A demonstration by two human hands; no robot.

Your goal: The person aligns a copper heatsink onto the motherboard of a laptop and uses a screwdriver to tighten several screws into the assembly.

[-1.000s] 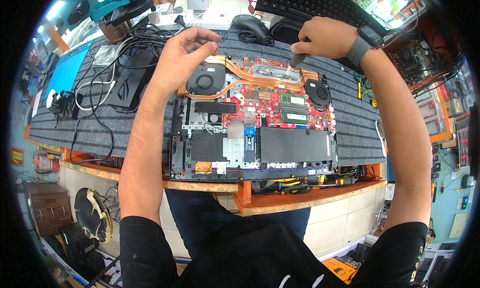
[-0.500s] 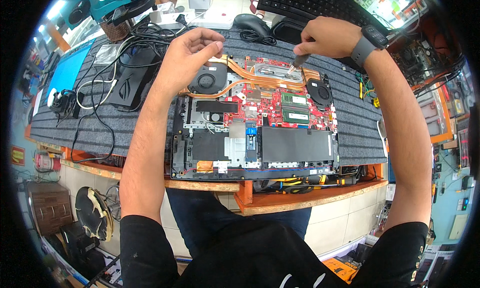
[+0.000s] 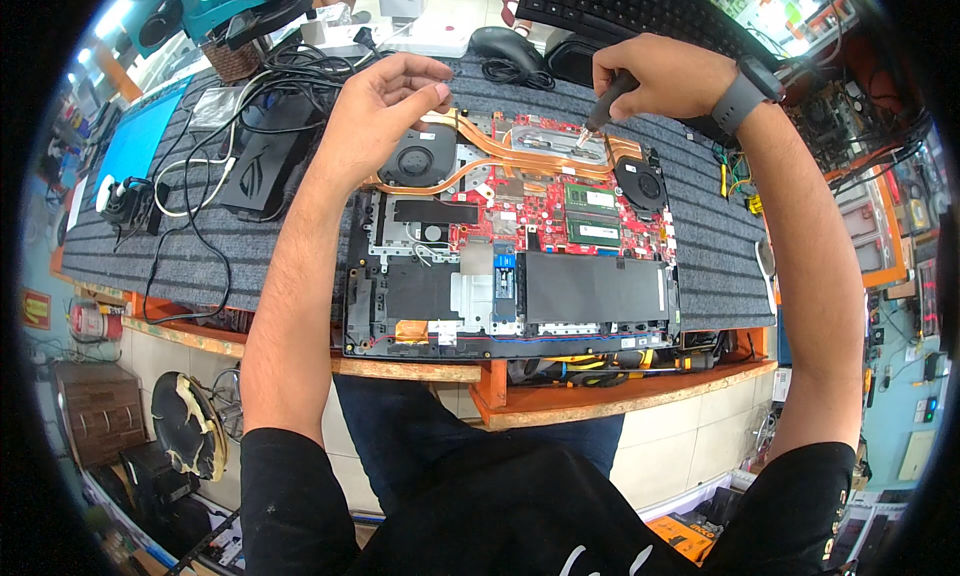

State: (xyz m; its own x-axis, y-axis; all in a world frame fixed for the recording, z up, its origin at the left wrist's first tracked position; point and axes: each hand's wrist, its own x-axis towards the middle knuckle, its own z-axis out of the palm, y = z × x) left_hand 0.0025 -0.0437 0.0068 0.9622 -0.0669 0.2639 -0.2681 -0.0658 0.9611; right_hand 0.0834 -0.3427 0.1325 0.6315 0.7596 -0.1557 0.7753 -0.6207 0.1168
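R hand, clamped on screwdriver, has shifted grip, baring more handle; tip's still by metal plate in opened laptop on tabletop, so work's prob. ongoing. L hand, thumb & fingers apart, hovers nr fan.

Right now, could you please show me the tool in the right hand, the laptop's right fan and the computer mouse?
Tool (image 3: 603, 110): head view, on its dark handle.
Right fan (image 3: 648, 188): head view, on its round hub.
Mouse (image 3: 503, 45): head view, on its upper shell.
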